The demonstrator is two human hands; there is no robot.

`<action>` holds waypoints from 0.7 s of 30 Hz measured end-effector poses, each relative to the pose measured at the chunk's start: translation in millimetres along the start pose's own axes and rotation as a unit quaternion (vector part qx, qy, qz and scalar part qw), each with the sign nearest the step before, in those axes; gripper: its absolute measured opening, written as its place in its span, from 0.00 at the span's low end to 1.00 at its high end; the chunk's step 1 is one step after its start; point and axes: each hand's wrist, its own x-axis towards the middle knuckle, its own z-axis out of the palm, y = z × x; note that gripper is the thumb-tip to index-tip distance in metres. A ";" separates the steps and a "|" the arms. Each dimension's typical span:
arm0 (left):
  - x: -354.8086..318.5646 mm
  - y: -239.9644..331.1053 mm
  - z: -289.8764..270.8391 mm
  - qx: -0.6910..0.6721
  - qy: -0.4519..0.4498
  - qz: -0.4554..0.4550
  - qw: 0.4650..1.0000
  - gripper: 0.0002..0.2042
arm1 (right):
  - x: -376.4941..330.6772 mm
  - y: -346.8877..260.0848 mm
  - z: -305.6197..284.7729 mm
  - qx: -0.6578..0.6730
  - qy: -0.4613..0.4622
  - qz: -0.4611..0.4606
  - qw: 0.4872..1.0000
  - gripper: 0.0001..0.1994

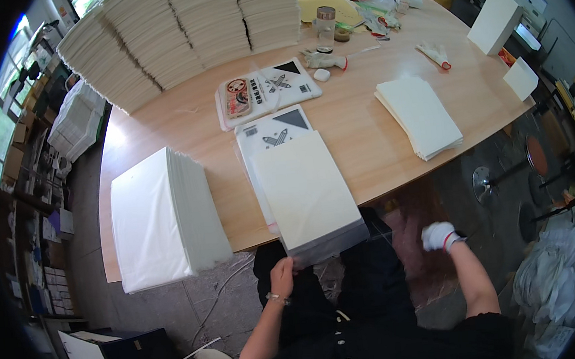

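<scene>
A cream paper stack (pixel 305 185) lies partly inside a clear plastic bag (pixel 334 244), whose end hangs over the table's near edge above my lap. My bare left hand (pixel 282 278) pinches the near left corner of that bag. Off to the right, beyond the table edge, my right hand (pixel 438 236) wears a white glove with a red cuff edge. Its fingers look curled, and whatever they may hold is hidden. Beneath the paper lies a printed white bag (pixel 276 129) with a dark corner and a pencil picture.
Tall sheet stacks (pixel 185 31) fill the table's far left; a white stack of bags (pixel 144 223) stands nearer. At right lies another paper pile (pixel 420 116). Farther back are a phone (pixel 238 97), a glass jar (pixel 326 29) and a glove (pixel 434 55). A stool (pixel 536 156) stands beyond the table.
</scene>
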 end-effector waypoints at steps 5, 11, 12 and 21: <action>3.2 45.8 3.2 0.442 0.180 0.313 0.821 0.16 | -16.1 -100.1 13.3 0.196 0.165 -0.345 0.903 0.11; 13.8 57.2 -2.5 0.461 0.000 0.482 0.745 0.13 | 10.3 -142.2 -21.0 0.241 0.198 -0.504 0.805 0.02; 14.7 57.8 -5.3 0.450 -0.011 0.485 0.750 0.12 | 14.2 -138.8 -22.4 0.207 0.224 -0.548 0.779 0.01; 12.6 63.1 -4.1 0.439 -0.046 0.441 0.782 0.05 | 13.0 -127.1 -13.9 0.288 0.075 -0.516 0.803 0.04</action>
